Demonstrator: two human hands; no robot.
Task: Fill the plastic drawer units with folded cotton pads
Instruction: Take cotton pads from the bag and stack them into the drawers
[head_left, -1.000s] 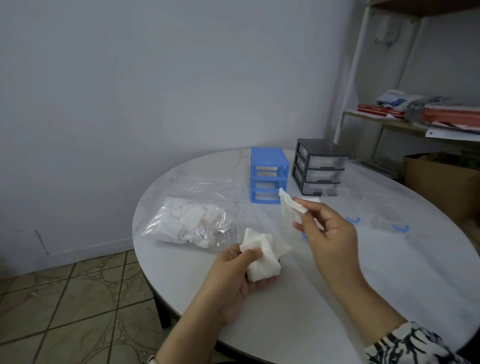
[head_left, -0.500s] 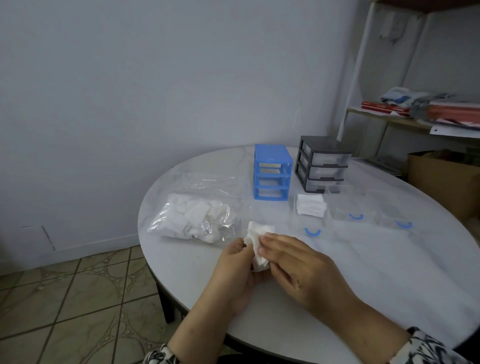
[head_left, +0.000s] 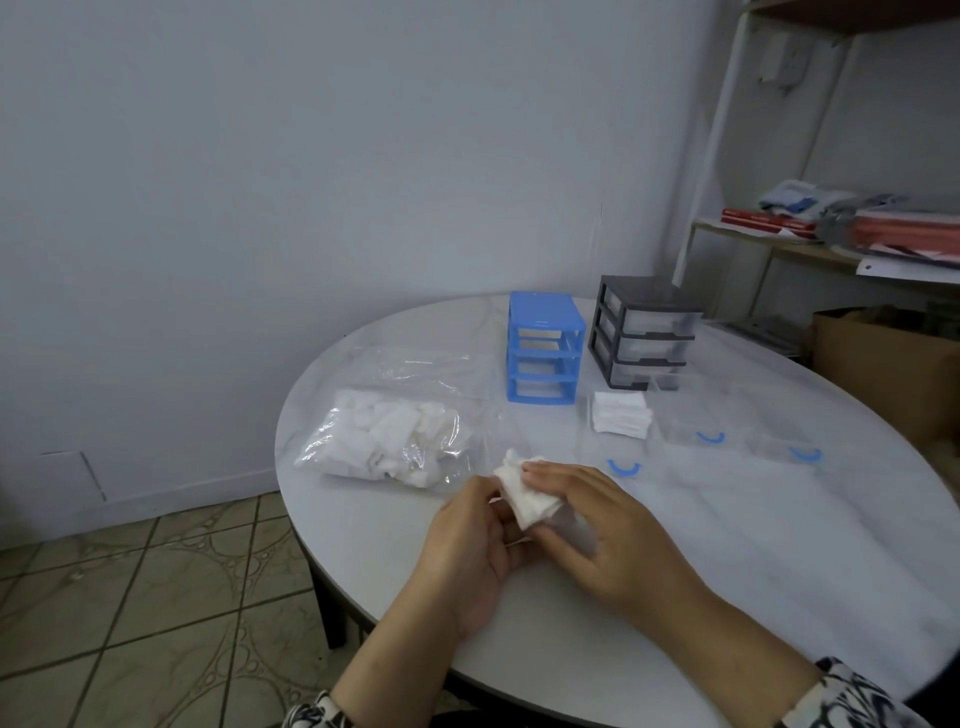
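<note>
Cotton pad (head_left: 527, 498) is mid-fold, pinched between left hand (head_left: 470, 540) and right hand (head_left: 602, 525); next it belongs in the drawer (head_left: 618, 415) at one o'clock.

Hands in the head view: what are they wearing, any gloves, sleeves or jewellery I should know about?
No gloves: the left hand and the right hand are both bare, and no rings show. Both forearms are uncovered for most of their length. At the bottom edge of the frame each arm ends in a sleeve cuff with a black-and-white pattern. No watch or bracelet is visible.
</note>
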